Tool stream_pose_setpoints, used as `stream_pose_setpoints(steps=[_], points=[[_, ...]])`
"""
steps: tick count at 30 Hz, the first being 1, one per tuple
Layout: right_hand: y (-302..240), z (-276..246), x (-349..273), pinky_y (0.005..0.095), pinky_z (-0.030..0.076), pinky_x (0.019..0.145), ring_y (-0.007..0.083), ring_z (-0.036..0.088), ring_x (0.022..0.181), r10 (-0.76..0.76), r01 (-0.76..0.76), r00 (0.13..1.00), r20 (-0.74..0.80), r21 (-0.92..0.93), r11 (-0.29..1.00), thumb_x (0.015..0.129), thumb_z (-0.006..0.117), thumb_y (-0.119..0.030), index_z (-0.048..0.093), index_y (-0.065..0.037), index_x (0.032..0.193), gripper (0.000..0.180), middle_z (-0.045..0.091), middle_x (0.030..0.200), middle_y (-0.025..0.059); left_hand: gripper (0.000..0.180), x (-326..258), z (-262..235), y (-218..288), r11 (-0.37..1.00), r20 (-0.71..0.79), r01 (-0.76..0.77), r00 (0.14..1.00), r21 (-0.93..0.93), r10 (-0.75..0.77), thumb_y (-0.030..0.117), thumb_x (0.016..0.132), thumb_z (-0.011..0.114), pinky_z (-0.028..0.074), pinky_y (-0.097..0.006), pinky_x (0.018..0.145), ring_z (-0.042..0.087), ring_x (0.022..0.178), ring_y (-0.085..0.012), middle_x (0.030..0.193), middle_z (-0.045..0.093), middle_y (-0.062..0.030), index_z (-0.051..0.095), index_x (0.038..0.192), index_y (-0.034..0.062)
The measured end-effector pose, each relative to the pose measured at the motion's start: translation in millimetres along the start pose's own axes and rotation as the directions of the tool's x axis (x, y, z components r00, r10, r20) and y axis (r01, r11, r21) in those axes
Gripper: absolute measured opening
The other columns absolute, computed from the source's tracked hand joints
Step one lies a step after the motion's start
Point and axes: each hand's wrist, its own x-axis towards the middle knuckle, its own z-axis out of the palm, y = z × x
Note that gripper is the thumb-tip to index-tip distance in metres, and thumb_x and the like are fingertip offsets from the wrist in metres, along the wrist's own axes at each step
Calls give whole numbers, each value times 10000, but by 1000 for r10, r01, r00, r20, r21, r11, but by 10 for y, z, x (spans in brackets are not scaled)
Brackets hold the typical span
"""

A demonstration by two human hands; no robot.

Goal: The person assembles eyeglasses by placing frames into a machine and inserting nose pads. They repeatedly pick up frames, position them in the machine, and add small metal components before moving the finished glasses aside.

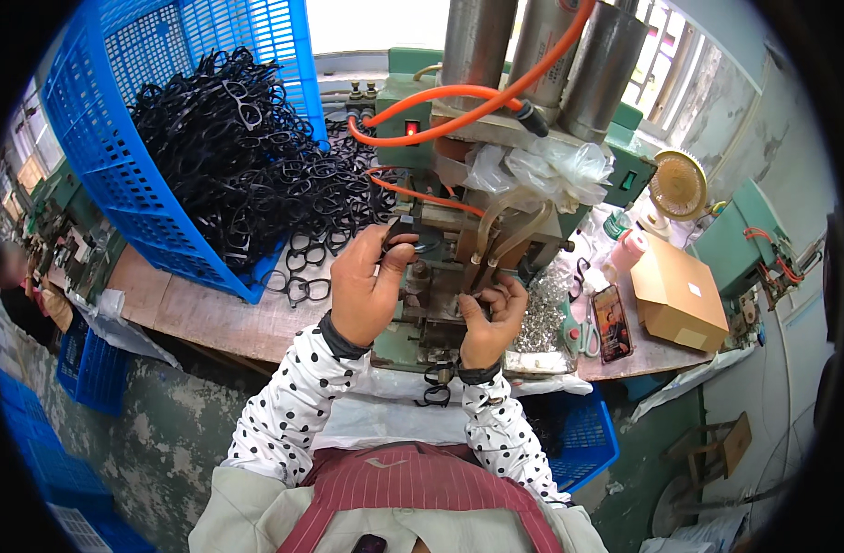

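Observation:
My left hand (362, 288) is closed, thumb against forefinger, on a black eyeglass frame (428, 243) at the left side of the green and steel press (420, 275). Only part of that frame shows past my fingers. My right hand (494, 323) is at the press's front right, fingers curled and pinched together; whatever it holds is too small to make out. Beside it on the right lies a heap of tiny shiny metal pieces (542, 318). A few black frames (435, 387) hang or lie below the press, between my wrists.
A tipped blue crate (118, 175) spills many black eyeglass frames (228, 157) over the table at left. Orange hoses (431, 95) loop across the press. To the right are scissors (583, 337), a phone (612, 323), a pink bottle (628, 251) and a cardboard box (677, 293).

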Motion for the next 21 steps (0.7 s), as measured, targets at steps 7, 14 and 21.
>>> stream_pose_setpoints(steps=[7,14,21], points=[[0,-30,51,261,472,787,140,582,840,-111,111,994,13,-51,993,745,704,76,432,31,1207,538,559,1024,103,164,-44,-27,4,989,32,-98,995,110,95,98,874,630,477,-320,682,611,762,-260,837,632,-105,629,1018,18],[-71,-273,237,322,468,900,207,607,997,-58,100,987,152,-284,954,725,744,17,470,37,1272,612,593,1122,133,420,-710,280,-192,748,439,-661,656,-58,614,22,768,651,510,-444,894,636,997,-296,1170,635,-146,599,1185,30],[385,-1830,674,369,518,721,256,680,802,-19,-22,999,-35,-876,482,801,716,-130,648,-37,1039,265,709,913,114,397,-649,370,-295,772,548,-621,602,-136,580,44,805,630,499,-440,931,606,1062,-301,1255,603,-122,595,1199,22]])
